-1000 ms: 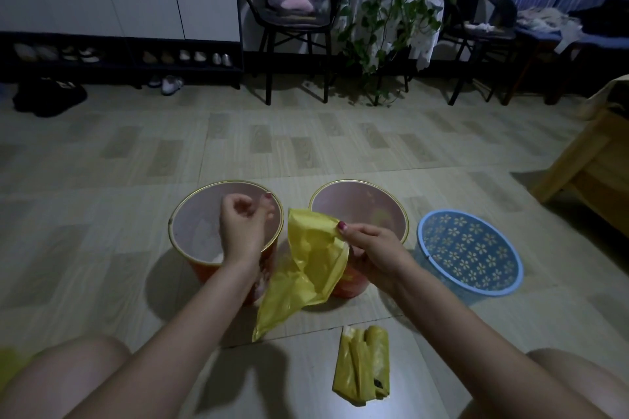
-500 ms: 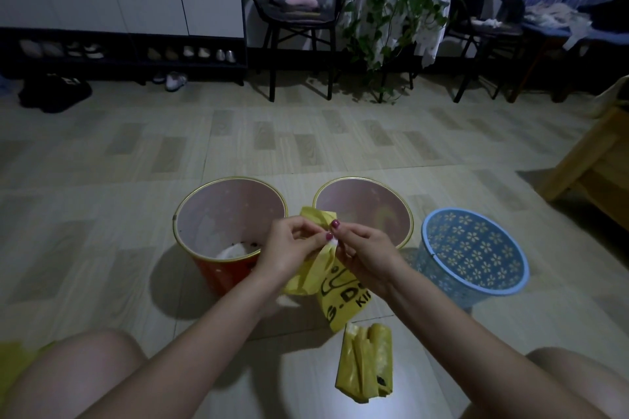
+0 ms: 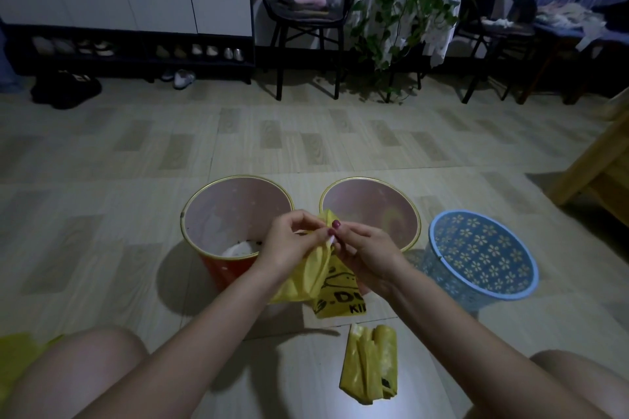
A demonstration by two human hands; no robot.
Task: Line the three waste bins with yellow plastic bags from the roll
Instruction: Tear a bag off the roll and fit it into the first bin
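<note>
Three bins stand in a row on the floor: a red bin (image 3: 218, 269) with a gold rim at the left, a second red bin (image 3: 371, 201) in the middle, and a blue flower-patterned bin (image 3: 483, 255) at the right. My left hand (image 3: 292, 245) and my right hand (image 3: 364, 248) pinch the top edge of a yellow bag (image 3: 323, 286) with black print, held between the two red bins. The bag hangs down, crumpled. The folded roll of yellow bags (image 3: 371, 364) lies on the floor near my right forearm.
Something white lies in the bottom of the left bin. A yellow piece (image 3: 17, 360) shows by my left knee. Wooden furniture (image 3: 599, 173) stands at the right. Chairs, a plant and a shoe rack line the far wall.
My left hand came off the left bin's rim and joined the right hand on the bag's top edge. The bag turned, so its black print now shows.
</note>
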